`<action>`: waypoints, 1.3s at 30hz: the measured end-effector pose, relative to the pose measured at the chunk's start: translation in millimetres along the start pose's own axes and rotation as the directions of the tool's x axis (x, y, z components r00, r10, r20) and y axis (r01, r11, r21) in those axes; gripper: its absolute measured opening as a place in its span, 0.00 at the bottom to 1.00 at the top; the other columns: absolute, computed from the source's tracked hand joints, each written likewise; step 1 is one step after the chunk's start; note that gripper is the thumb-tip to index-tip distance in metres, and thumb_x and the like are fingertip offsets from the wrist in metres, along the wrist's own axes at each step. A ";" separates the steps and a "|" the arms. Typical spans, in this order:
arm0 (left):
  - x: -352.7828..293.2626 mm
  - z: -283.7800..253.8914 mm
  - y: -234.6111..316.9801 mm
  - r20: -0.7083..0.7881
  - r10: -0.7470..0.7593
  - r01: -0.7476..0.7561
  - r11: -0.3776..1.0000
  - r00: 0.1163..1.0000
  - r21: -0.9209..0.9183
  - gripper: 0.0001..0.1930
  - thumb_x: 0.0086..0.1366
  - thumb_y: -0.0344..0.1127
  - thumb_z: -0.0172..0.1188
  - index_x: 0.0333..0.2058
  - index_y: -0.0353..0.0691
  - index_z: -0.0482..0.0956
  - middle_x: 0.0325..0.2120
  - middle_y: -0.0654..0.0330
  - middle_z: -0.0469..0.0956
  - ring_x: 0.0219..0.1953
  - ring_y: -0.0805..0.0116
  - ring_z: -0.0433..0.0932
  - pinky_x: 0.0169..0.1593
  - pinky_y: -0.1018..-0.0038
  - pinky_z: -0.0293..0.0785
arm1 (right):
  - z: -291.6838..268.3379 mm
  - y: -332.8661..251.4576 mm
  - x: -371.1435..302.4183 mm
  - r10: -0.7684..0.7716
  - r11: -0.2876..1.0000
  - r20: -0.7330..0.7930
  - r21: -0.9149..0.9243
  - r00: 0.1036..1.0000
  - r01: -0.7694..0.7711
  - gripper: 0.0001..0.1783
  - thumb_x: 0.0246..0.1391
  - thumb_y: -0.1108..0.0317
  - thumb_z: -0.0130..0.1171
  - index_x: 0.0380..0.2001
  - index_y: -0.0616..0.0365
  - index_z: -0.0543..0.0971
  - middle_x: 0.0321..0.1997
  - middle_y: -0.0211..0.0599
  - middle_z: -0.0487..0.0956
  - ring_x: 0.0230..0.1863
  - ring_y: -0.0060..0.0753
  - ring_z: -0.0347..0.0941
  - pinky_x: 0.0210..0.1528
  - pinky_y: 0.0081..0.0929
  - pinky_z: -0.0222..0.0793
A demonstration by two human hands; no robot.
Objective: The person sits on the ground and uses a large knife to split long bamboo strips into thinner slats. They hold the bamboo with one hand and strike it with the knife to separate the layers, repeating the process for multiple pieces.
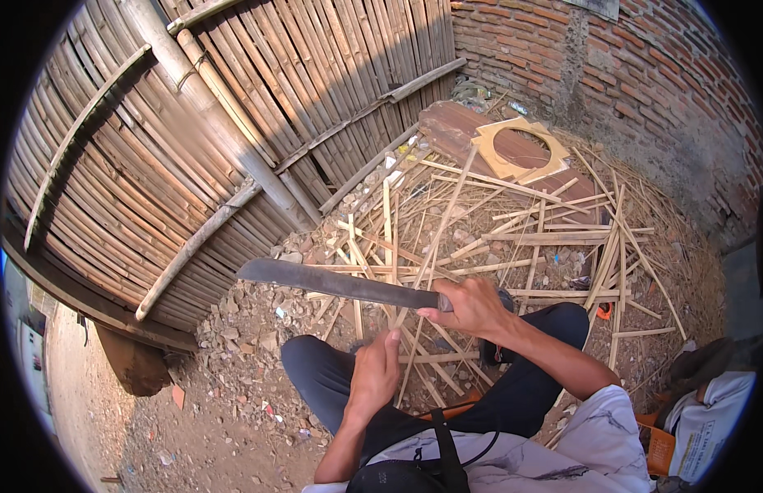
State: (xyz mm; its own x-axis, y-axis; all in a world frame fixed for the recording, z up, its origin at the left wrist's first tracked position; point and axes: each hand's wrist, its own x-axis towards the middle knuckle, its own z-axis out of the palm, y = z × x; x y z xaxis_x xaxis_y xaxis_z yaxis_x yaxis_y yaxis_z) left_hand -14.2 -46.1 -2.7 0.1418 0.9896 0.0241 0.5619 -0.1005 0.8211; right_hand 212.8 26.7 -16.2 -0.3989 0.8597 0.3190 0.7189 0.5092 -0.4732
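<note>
My right hand (472, 308) is closed round the handle of a machete (340, 283). The dark, broad blade points left, its rounded tip over the stony ground. Just below the blade, my left hand (373, 376) is closed with its thumb up, gripping the near end of a long thin bamboo strip (451, 209). That strip runs away from me, passes behind the blade and reaches toward the far boards. Loose bamboo strips (554, 238) lie crisscrossed on the ground in front of my bent knees.
A bamboo fence (258, 90) stands on the left, and a brick wall (645, 82) at the far right. A yellowish board with a round hole (513, 168) lies on a brown panel (455, 127). Rubble (242, 329) covers the ground beside the fence. A white sack (710, 427) is at my right.
</note>
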 end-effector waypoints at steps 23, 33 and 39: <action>0.3 3.4 6.3 -0.011 -0.003 0.004 0.995 1.000 0.100 0.19 0.80 0.41 0.45 0.36 0.30 0.75 0.23 0.33 0.74 0.31 0.26 0.75 0.33 0.44 0.67 | -10.6 3.2 5.9 0.088 0.996 -0.014 -0.018 0.996 -0.088 0.36 0.61 0.33 0.58 0.36 0.63 0.82 0.11 0.47 0.73 0.16 0.52 0.77 0.19 0.43 0.71; -15.4 -5.8 -8.5 0.027 -0.079 0.078 0.997 0.997 0.017 0.19 0.80 0.41 0.45 0.35 0.30 0.74 0.23 0.34 0.73 0.32 0.27 0.74 0.34 0.47 0.67 | -38.0 36.8 25.2 0.256 0.965 0.004 0.064 0.967 -0.256 0.37 0.62 0.34 0.55 0.38 0.65 0.84 0.13 0.52 0.74 0.19 0.56 0.79 0.26 0.48 0.73; -17.4 -8.6 -4.0 0.061 -0.076 0.074 0.997 0.995 0.031 0.22 0.81 0.44 0.43 0.40 0.28 0.76 0.22 0.37 0.73 0.29 0.32 0.75 0.35 0.54 0.71 | -25.6 38.9 18.0 0.161 0.987 0.035 0.011 0.986 -0.162 0.40 0.64 0.32 0.51 0.42 0.66 0.84 0.13 0.51 0.74 0.19 0.57 0.78 0.26 0.51 0.72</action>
State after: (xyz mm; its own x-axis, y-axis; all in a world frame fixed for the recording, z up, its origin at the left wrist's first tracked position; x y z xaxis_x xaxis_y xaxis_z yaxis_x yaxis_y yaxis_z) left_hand -25.9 -62.1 -1.5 0.1481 0.9863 -0.0727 0.5958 -0.0303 0.8026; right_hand 248.2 60.9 -7.8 -0.2974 0.9315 0.2093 0.7679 0.3637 -0.5273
